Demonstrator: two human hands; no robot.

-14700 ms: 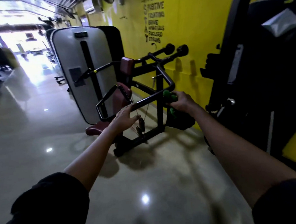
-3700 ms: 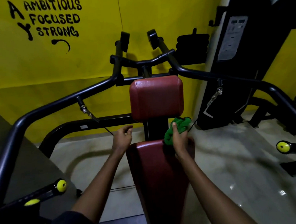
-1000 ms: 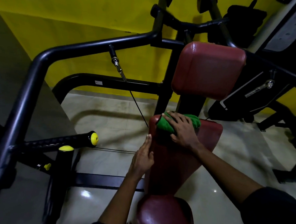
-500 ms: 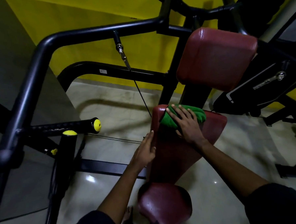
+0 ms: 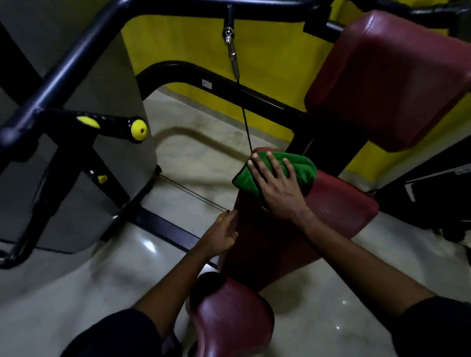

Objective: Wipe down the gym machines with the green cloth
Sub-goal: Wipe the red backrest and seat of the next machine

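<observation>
A folded green cloth (image 5: 302, 168) lies on the top end of the machine's dark red back pad (image 5: 334, 214). My right hand (image 5: 277, 188) presses flat on the cloth with straight, spread fingers. My left hand (image 5: 223, 232) rests with straight fingers against the left edge of the same pad. Above it sits a second red pad (image 5: 387, 80), and below, near my body, the red seat (image 5: 231, 326).
A black curved frame bar (image 5: 91, 46) arcs over the left. A black handle with a yellow end cap (image 5: 138, 129) sticks out at left. A thin cable (image 5: 243, 107) hangs down to the pad. A grey machine cover (image 5: 74, 186), yellow wall and glossy floor surround.
My right hand with the cloth has stayed at the top of the back pad, shifting slightly. The view has tilted further down and nearer. My left hand keeps to the pad's left edge.
</observation>
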